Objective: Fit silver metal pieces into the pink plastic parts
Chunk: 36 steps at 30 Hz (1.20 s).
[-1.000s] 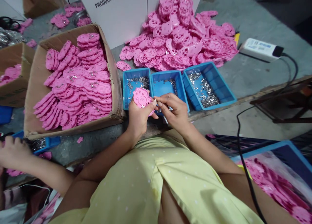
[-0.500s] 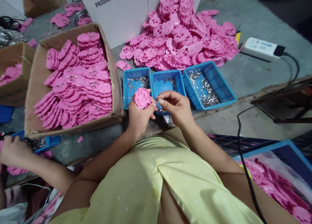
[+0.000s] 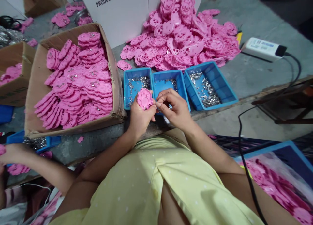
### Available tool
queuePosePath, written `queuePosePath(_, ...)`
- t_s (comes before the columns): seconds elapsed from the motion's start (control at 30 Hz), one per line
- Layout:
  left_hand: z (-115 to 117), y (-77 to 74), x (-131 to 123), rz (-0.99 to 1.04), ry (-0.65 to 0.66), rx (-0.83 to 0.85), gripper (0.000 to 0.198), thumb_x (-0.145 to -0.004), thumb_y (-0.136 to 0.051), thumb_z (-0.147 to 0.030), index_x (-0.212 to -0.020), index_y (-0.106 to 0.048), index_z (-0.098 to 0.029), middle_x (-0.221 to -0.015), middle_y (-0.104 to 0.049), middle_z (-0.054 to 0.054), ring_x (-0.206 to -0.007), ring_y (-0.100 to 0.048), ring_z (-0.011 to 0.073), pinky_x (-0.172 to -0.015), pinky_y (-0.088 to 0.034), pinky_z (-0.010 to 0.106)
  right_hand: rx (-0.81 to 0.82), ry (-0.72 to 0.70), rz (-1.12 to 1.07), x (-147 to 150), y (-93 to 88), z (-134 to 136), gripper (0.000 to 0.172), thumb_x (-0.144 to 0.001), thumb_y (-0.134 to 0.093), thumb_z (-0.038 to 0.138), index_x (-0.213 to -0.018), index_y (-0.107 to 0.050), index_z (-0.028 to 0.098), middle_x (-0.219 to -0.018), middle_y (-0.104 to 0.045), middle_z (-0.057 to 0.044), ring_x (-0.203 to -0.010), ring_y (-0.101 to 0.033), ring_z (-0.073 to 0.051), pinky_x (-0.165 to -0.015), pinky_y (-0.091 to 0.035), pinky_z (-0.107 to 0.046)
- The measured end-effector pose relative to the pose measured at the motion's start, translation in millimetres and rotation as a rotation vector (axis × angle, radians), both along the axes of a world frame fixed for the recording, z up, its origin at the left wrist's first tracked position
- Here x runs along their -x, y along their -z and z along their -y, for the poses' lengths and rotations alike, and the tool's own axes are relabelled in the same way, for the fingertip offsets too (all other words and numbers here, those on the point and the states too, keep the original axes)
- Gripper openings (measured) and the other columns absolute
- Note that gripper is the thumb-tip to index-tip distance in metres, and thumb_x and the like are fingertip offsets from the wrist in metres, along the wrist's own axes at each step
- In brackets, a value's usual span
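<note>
My left hand is closed around a small pink plastic piece with a moulded, scalloped edge. Close against it on the right, my right hand has its thumb and forefinger pinched together at the left thumb. Whatever the pinch holds is too small to make out. Beneath and behind both hands stand a left blue bin, a middle blue bin and a right blue bin, each with small shiny metal parts inside.
A cardboard box of stacked pink pieces stands at left. Behind the bins lies a heap of pink pieces, with a white device and its black cable to the right. A co-worker's arm reaches in at lower left.
The pink piece has turned and shifted slightly right in my left hand. My right fingers have moved in against the left thumb. The co-worker's hand at far left has moved down and left.
</note>
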<state>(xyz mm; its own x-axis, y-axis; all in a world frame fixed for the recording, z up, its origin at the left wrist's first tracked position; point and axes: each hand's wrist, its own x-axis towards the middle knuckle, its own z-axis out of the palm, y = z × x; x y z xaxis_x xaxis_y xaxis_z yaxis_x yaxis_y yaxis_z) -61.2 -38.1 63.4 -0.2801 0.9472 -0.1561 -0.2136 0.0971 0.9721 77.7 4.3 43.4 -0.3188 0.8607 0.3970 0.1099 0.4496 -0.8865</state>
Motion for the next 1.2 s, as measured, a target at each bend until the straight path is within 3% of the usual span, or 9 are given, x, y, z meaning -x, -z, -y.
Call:
queuePosePath(0.17, 1, -9.1, 4, 0.217, 0.166, 0.063, 0.054, -0.064, -0.068, -0.017, -0.114, -0.049, -0.024, -0.086, -0.068, -0.003, -0.069, -0.070, 0.0155, -0.051, -0.054, 0.023, 0.204, -0.063, -0.085, -7, -2.0, -7, 0.039, -0.097, -0.071, 0.057, -0.081, -0.066, 0.022, -0.103, -0.069, -0.008, -0.095, -0.065, -0.022, -0.084, -0.059, -0.038)
queuePosePath(0.33, 1, -11.5, 10, 0.162, 0.230, 0.066, 0.043, -0.074, -0.073, -0.026, -0.112, -0.052, -0.022, -0.096, -0.069, 0.001, -0.070, -0.071, 0.0145, -0.052, -0.054, 0.023, 0.119, -0.049, -0.033, -13, -10.3, -15, 0.035, -0.095, -0.074, 0.053, -0.081, -0.068, 0.021, -0.128, -0.067, -0.011, -0.126, -0.062, -0.028, -0.112, -0.050, -0.049)
queuePosePath(0.47, 4, -14.2, 10, 0.075, 0.238, 0.035, 0.043, -0.078, -0.071, -0.022, -0.118, -0.055, -0.020, -0.093, -0.068, 0.002, -0.070, -0.070, 0.0147, -0.050, -0.052, 0.023, 0.088, -0.076, 0.008, -16, -14.4, -17, 0.036, -0.096, -0.072, 0.055, -0.083, -0.069, 0.022, -0.141, -0.063, -0.011, -0.137, -0.058, -0.031, -0.118, -0.046, -0.053)
queuePosePath(0.67, 8, -16.3, 10, 0.007, 0.234, 0.015, 0.051, -0.081, -0.071, -0.018, -0.129, -0.058, -0.022, -0.080, -0.067, -0.001, -0.060, -0.064, 0.0135, -0.050, -0.052, 0.024, 0.056, -0.077, 0.064, -15, -16.7, -15, 0.037, -0.097, -0.071, 0.057, -0.083, -0.070, 0.023, -0.144, -0.063, -0.009, -0.140, -0.056, -0.031, -0.122, -0.043, -0.056)
queuePosePath(1.2, 14, -18.1, 8, -0.078, 0.255, -0.005, 0.055, -0.087, -0.066, -0.017, -0.140, -0.056, -0.025, -0.075, -0.067, -0.002, -0.053, -0.057, 0.0124, -0.051, -0.051, 0.026, -0.014, -0.084, 0.091, -16, -22.2, -14, 0.042, -0.099, -0.064, 0.063, -0.084, -0.069, 0.024, -0.142, -0.063, -0.011, -0.138, -0.058, -0.032, -0.120, -0.046, -0.055)
